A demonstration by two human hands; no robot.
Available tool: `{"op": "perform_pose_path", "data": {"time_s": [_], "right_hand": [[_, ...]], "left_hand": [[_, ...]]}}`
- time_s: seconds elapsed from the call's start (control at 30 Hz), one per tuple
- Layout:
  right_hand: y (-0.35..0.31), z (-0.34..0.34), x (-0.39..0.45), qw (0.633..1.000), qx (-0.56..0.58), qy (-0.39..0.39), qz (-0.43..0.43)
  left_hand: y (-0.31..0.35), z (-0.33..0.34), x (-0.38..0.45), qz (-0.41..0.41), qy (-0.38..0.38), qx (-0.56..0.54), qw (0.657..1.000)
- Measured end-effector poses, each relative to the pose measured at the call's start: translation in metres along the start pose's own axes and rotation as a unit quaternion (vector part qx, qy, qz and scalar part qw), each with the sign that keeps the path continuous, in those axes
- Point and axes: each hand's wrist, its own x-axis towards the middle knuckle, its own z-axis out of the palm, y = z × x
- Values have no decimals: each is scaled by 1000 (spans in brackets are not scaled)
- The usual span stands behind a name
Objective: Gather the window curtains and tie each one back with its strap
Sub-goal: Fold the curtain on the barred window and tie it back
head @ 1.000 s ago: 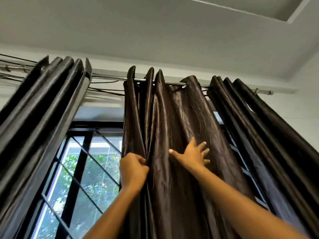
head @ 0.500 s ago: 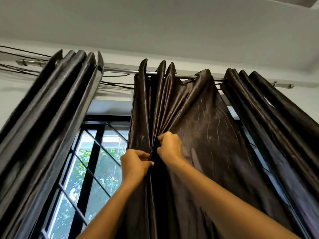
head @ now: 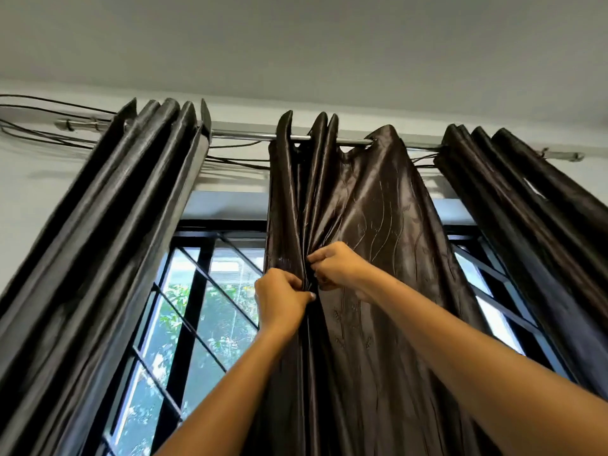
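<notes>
Window (head: 204,307) behind dark curtain (head: 378,225), pinched by left hand (head: 281,299), right hand (head: 335,266)

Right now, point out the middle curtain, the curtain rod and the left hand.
middle curtain (head: 378,205): head view, flat upper panel.
curtain rod (head: 243,134): head view, bare stretch.
left hand (head: 279,299): head view, back of hand.

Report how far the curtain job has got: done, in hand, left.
Done: the dark glossy left curtain and dark glossy right curtain hang bunched in tight folds on the metal rod; no strap shows on either. In hand: the left hand and right hand pinch folds of the brown patterned middle curtain, its right part unpleated. Left: finish gathering it and tie the straps.
</notes>
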Motion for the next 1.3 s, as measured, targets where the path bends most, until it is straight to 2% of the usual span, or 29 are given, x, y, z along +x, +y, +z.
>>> {"op": "perform_pose_path", "data": {"time_s": [0.03, 0.1, 0.17, 0.23, 0.33, 0.47, 0.5, 0.6, 0.7, 0.87, 1.1, 1.17, 1.23, 1.3], "right_hand": [[7, -10, -3, 999, -3, 32, 0], [28, -26, -3, 982, -104, 155, 23], [56, -42, -6, 945, -197, 234, 111], [79, -53, -9, 950, -133, 225, 170], [95, -57, 0, 965, 17, 200, 171], [96, -53, 17, 938, -37, 307, 156], [91, -47, 20, 941, -30, 307, 138], [49, -16, 22, 969, -42, 243, 25], [-4, 21, 25, 974, -103, 190, -72], [-25, 21, 34, 972, -166, 118, -115], [-2, -26, 35, 996, -70, -19, -43], [12, -43, 38, 995, -81, 37, -38], [26, -61, 42, 974, -127, 182, -51], [38, -74, 56, 952, -158, 261, -18]], "left_hand": [[3, 5, 0, -1, -4, 5, 1000], [7, 12, -3, 5, -20, 24, 999], [8, 18, -2, 19, -44, 31, 998], [9, 22, 0, 28, -66, 35, 997], [7, 28, 1, 37, -84, 42, 995], [1, 30, 4, 42, -81, 49, 995], [-2, 28, 5, 41, -82, 46, 995], [-11, 17, 6, 21, -78, 30, 996], [-26, -2, 17, -10, -72, -18, 997], [-25, -32, 24, -17, -136, -116, 984], [8, 30, 36, 39, 12, 32, 999], [15, 40, 35, 61, 19, 63, 996], [18, 43, 36, 77, 12, 79, 994], [16, 42, 39, 82, -3, 62, 995]]}}
